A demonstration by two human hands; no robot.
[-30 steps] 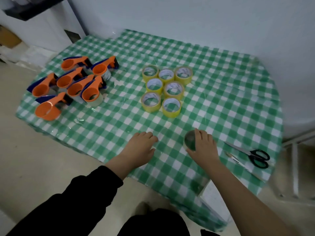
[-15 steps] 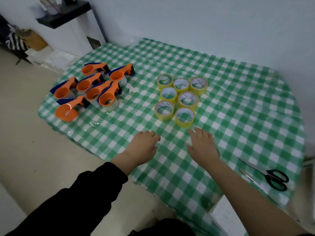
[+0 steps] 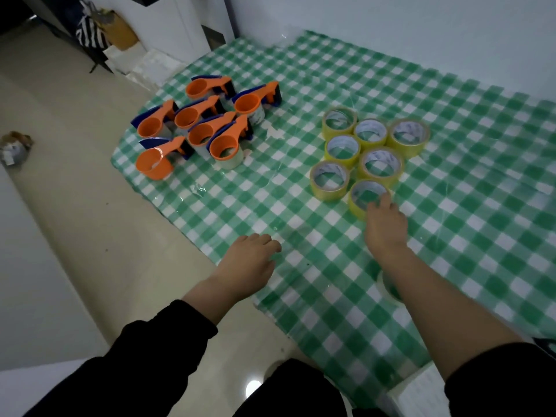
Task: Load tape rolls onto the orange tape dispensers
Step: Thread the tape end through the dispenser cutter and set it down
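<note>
On nearest tape roll (image 3: pixel 356 206), right hand (image 3: pixel 386 227); print blurred.

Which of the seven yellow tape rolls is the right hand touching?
The frontmost yellow roll, the one nearest the person. The right hand has its fingertips over this roll's near rim and over no other.

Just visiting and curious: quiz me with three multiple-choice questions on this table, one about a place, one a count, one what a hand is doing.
1. The orange dispensers lie where from the yellow rolls? A to their left; B to their right; C on top.
2. How many yellow rolls? A five; B seven; C ten.
3. The right hand: A touches the nearest roll; B holds scissors; C lifts a dispenser.
Answers: A, they sit left of the rolls in view; B, seven rings show; A, it meets that roll's rim.
</note>
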